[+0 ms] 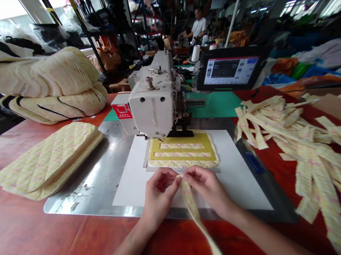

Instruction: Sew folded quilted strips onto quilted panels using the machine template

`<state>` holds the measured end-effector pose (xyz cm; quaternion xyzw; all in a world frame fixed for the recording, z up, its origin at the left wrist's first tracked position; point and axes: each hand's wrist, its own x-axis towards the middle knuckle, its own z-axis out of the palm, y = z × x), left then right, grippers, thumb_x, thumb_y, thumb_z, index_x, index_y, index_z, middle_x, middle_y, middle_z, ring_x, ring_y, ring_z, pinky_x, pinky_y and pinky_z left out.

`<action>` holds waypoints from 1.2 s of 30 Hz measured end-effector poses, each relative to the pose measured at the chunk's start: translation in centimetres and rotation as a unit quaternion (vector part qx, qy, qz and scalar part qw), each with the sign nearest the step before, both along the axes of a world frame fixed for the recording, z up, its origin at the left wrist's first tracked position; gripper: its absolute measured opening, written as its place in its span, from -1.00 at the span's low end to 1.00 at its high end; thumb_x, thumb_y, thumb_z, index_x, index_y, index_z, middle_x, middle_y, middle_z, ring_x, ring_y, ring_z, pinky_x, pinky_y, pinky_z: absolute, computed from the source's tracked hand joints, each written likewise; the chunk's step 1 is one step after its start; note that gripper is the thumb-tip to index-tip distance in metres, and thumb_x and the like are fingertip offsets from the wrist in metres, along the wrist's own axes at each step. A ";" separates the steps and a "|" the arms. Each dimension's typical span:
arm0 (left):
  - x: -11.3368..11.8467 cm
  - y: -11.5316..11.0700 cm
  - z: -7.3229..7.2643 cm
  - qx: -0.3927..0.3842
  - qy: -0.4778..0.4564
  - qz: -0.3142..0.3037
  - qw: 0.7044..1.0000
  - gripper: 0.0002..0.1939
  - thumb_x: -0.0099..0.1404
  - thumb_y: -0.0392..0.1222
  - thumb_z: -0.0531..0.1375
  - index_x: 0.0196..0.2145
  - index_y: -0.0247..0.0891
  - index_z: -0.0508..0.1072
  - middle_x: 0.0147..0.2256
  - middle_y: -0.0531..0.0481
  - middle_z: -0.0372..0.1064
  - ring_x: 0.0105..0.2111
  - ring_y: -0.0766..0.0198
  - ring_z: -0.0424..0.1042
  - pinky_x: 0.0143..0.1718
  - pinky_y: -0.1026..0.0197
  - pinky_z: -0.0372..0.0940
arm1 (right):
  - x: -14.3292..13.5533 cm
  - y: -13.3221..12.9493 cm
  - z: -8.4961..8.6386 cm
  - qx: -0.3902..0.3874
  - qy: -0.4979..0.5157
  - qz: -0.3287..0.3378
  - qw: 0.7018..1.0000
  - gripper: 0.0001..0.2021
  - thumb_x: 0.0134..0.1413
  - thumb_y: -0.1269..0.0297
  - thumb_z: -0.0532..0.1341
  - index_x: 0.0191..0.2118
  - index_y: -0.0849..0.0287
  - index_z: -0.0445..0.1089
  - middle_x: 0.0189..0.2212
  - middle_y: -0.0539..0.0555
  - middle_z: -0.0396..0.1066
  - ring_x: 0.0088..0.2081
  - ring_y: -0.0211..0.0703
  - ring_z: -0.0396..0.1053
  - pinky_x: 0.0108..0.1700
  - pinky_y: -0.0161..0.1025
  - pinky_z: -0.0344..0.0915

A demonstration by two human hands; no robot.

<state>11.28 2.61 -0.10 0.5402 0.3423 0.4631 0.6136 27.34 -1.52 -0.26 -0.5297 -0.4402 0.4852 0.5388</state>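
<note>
Left hand (161, 189) and right hand (205, 186): both pinched on the top end of a long pale-yellow fabric strip (191, 206), which hangs toward the red-brown desk (110, 247). Fingertips nearly meet; exact grip hard to read. White sewing machine (152, 101) ahead.

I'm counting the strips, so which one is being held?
The strip pinched at one end between the left hand and right hand; the other strips lie heaped on the right.
</note>
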 end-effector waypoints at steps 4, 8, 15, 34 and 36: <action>0.2 -0.1 0.4 -0.024 -0.015 0.018 0.999 -0.70 0.20 -0.08 0.44 -0.35 -0.28 0.43 -0.40 0.05 0.43 -0.36 0.34 0.44 -0.27 0.33 0.36 | -0.2 -0.2 0.3 -0.016 0.069 -0.002 0.997 -0.65 0.10 -0.06 0.40 -0.27 0.16 0.50 -0.33 0.02 0.49 -0.26 -0.17 0.42 -0.18 -0.27 0.35; 0.4 -0.4 0.5 -0.014 -0.018 0.045 0.999 -0.68 0.21 -0.08 0.43 -0.41 -0.26 0.37 -0.40 0.06 0.39 -0.35 0.33 0.41 -0.25 0.30 0.37 | -0.9 -0.6 0.6 -0.047 0.160 0.004 0.986 -0.69 0.06 0.01 0.45 -0.22 0.13 0.52 -0.25 0.03 0.52 -0.17 -0.13 0.46 -0.07 -0.24 0.37; 0.0 -0.8 0.5 -0.010 -0.013 0.036 0.999 -0.69 0.26 -0.07 0.40 -0.39 -0.23 0.35 -0.33 0.01 0.47 -0.23 0.22 0.48 -0.09 0.20 0.37 | 0.4 -0.7 3.1 -0.078 0.105 0.030 0.991 -0.72 0.09 0.02 0.43 -0.21 0.10 0.52 -0.26 0.07 0.57 -0.21 -0.06 0.51 -0.15 -0.18 0.43; -7.8 1.9 -0.4 0.096 0.114 0.076 0.986 -0.85 0.47 -0.14 0.14 -0.06 -0.19 0.36 -0.14 -0.05 0.44 -0.06 0.17 0.45 0.07 0.12 0.28 | 0.1 13.2 0.7 0.327 -0.713 0.138 0.605 -0.70 0.31 0.64 0.05 -0.15 0.21 0.49 -0.22 0.18 0.52 -0.13 0.06 0.45 -0.06 -0.07 0.45; -8.3 2.2 -0.4 0.100 0.123 0.076 0.984 -0.89 0.47 -0.16 0.13 -0.09 -0.19 0.38 -0.14 -0.04 0.44 -0.07 0.18 0.45 0.04 0.14 0.29 | 0.3 13.4 0.7 0.325 -0.710 0.146 0.607 -0.71 0.28 0.65 0.08 -0.14 0.21 0.48 -0.20 0.17 0.51 -0.12 0.04 0.45 -0.04 -0.07 0.46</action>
